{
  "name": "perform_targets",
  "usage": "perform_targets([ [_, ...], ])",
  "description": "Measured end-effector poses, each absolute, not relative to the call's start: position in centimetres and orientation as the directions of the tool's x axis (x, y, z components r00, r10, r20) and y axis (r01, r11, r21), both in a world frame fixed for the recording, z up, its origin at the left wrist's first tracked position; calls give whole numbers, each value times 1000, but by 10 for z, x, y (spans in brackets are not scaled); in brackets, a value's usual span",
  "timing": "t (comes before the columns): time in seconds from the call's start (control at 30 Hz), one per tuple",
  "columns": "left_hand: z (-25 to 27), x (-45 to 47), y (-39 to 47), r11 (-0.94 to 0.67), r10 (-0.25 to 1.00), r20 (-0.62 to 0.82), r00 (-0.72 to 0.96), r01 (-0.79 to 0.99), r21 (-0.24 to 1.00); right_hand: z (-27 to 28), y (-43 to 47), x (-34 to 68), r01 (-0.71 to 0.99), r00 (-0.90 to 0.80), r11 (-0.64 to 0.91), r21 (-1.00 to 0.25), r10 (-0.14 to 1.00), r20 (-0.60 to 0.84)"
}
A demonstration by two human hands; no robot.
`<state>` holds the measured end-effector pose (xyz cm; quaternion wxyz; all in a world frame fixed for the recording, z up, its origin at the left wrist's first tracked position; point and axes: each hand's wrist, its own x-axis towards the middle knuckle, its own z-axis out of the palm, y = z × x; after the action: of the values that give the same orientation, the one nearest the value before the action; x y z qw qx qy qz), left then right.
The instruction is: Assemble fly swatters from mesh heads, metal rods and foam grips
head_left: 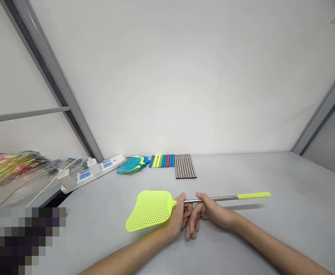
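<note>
Forearms (273, 243) nearest; hands (212, 209) hold flyswatter (191, 201) crosswise; head (153, 208) left, handle (254, 196) right

At lower centre, the left hand (180, 214) and right hand (210, 210) hold a yellow fly swatter (153, 207) by its metal rod (225, 198). Mid-frame, swatter heads (130, 164), coloured grips (164, 161) and metal tubes (185, 167) lie right of a power strip (96, 175).

Both hands (179, 215) (209, 210) close together, forearms (135, 250) (270, 240) slanted inward
</note>
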<state>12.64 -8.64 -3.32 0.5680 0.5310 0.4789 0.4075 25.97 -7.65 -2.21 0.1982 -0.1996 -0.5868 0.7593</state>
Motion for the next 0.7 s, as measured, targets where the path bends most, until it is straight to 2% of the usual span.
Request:
perform_targets([
  [0.2,-34,127,-82,138,967,-143,209,40,990,-26,-73,258,-74,-813,-263,-962,575,-94],
  [0.6,-39,127,-72,168,924,-126,360,-87,982,-34,-66,261,-94,-784,-332,-939,605,-135],
  [0.7,-35,128,-74,188,920,-149,363,-73,979,-31,-68,261,-84,-779,-324,-942,611,-140],
])
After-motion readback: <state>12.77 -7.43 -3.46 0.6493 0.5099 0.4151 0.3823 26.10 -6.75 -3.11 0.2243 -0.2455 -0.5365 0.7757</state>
